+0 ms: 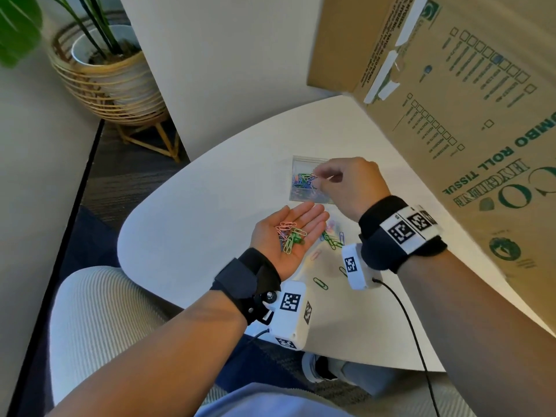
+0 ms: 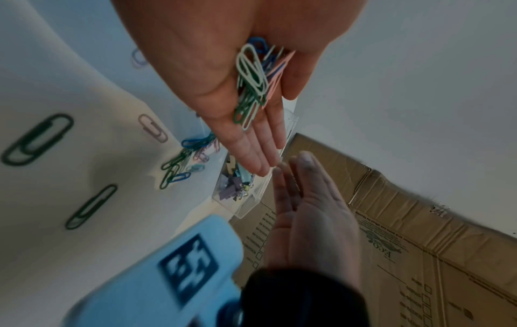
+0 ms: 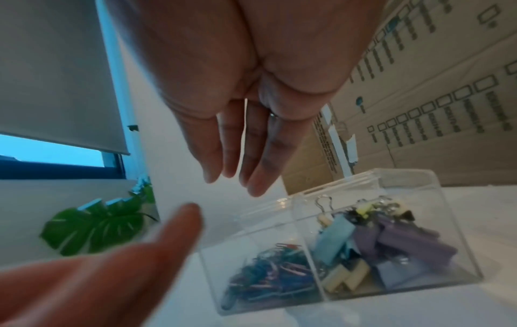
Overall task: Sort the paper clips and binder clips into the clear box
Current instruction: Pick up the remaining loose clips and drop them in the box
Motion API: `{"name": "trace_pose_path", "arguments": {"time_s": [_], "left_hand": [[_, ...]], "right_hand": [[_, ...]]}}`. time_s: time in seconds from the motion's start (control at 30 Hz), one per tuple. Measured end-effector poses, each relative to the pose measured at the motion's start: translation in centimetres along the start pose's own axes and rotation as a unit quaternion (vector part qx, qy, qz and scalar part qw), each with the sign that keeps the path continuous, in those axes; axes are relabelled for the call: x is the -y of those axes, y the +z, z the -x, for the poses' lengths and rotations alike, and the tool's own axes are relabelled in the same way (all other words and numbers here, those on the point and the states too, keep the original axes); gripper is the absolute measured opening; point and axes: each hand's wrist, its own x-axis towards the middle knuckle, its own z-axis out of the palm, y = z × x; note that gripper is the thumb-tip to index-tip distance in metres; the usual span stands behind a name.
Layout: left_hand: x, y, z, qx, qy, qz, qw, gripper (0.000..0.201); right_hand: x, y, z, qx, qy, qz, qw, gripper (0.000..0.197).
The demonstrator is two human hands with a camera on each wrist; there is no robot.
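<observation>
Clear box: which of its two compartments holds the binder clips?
In the right wrist view, the right-hand compartment of the clear box holds the binder clips; the left holds thin wire paper clips.

Soft, even daylight fills the head view; the white table (image 1: pixel 186 212) is bright without glare, and shadows under the hands are faint. Wide-angle bending curves the table's edge and leans the cardboard box (image 1: pixel 469 121) at the right. The plant (image 1: pixel 18 28) in the top left corner smears with blur.

The left wrist view is dimmer and bluish. The wrist tag (image 2: pixel 187 272) close to the lens is badly out of focus, and the loose paper clips (image 2: pixel 36 139) on the table look soft and stretched.

In the right wrist view the window (image 3: pixel 50 150) glows blue-white at the left. The near finger (image 3: pixel 112 261) is blurred, while the clear box (image 3: pixel 352 239) is fairly sharp, with small highlights on its walls.
</observation>
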Motion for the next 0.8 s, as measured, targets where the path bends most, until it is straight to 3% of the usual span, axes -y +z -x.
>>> {"name": "trace_pose_path", "arguments": {"time_s": [0.13, 0.23, 0.33, 0.5, 0.8], "left_hand": [[-0.4, 0.2, -0.3, 0.008, 0.013, -0.012, 1.000, 0.046], [-0.7, 0.5, -0.3, 0.019, 0.010, -0.018, 1.000, 0.049], [-0.6, 0.8, -0.4, 0.032, 0.003, -0.012, 0.999, 0.049], [-0.2, 0.7, -0.4, 0.047, -0.012, -0.009, 0.999, 0.052], [-0.7, 1.4, -0.1, 0.027, 0.020, -0.035, 0.999, 0.050]], "right_hand": [[1.7, 0.2, 3.9, 0.140, -0.083, 0.041, 0.986, 0.021], [2.3, 0.5, 5.5, 0.192, -0.134, 0.123, 0.964, 0.040], [2.5, 0.9, 5.5, 0.184, -0.160, 0.140, 0.960, 0.052], [2.0, 1.9, 5.1, 0.169, -0.171, 0.177, 0.954, 0.036], [0.9, 1.8, 4.7, 0.116, -0.144, 0.036, 0.982, 0.016]]}}
